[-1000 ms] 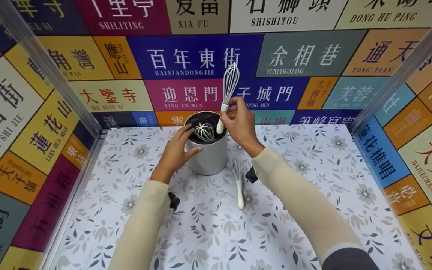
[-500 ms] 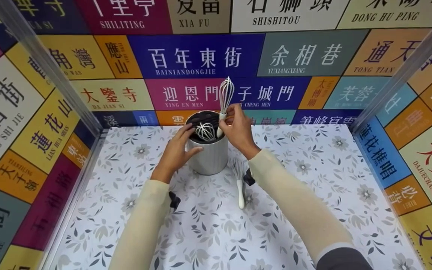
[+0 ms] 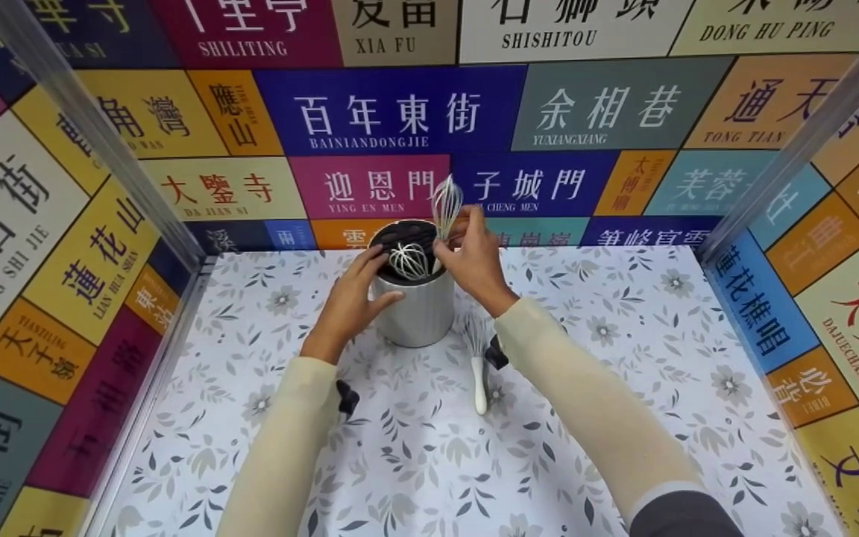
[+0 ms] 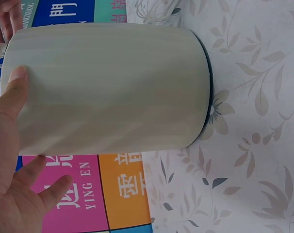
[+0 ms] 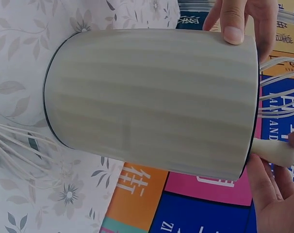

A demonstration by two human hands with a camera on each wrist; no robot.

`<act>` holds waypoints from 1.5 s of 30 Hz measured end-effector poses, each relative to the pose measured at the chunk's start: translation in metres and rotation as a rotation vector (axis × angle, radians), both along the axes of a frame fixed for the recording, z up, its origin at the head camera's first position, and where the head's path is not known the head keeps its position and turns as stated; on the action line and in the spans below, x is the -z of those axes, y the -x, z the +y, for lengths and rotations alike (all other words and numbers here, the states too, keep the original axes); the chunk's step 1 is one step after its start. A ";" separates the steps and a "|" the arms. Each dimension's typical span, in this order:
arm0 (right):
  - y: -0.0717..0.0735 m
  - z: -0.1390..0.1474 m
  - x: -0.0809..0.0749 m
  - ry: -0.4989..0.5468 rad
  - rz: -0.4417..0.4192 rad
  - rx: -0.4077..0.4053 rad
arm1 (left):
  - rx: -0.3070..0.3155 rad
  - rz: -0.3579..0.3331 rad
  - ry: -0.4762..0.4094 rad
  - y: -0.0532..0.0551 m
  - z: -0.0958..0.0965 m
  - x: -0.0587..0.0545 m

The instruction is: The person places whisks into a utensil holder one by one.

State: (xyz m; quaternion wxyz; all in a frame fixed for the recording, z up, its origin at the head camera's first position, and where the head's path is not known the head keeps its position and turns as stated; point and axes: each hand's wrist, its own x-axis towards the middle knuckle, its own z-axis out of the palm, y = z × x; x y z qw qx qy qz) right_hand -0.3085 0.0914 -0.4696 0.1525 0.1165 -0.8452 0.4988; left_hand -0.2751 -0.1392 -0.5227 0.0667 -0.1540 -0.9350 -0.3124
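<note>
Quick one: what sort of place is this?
Likely a small staged booth, possibly for demos or recording: printed sign panels wall in three sides of a floral-patterned tabletop, which bears a canister and a loose whisk.

The table (image 3: pixel 414 462) (white, with grey flowers) bears a pale canister (image 3: pixel 416 317) and a whisk (image 3: pixel 479 380).
</note>
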 end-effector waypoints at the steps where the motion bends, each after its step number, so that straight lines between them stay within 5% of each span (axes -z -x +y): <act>1: 0.000 0.000 0.000 0.005 -0.006 -0.003 | 0.001 -0.001 0.000 0.000 0.000 0.000; 17: -0.005 0.000 -0.010 0.036 -0.011 -0.006 | 0.003 0.004 0.024 0.002 0.000 0.001; 30: -0.006 -0.005 -0.018 -0.121 0.186 -0.114 | 0.011 0.014 0.018 0.003 -0.001 0.002; 38: -0.006 -0.001 -0.014 -0.189 0.194 -0.065 | 0.005 0.017 0.024 0.001 0.000 0.001; 45: -0.005 0.014 0.006 -0.183 0.155 -0.056 | 0.012 0.025 0.019 0.001 0.000 0.000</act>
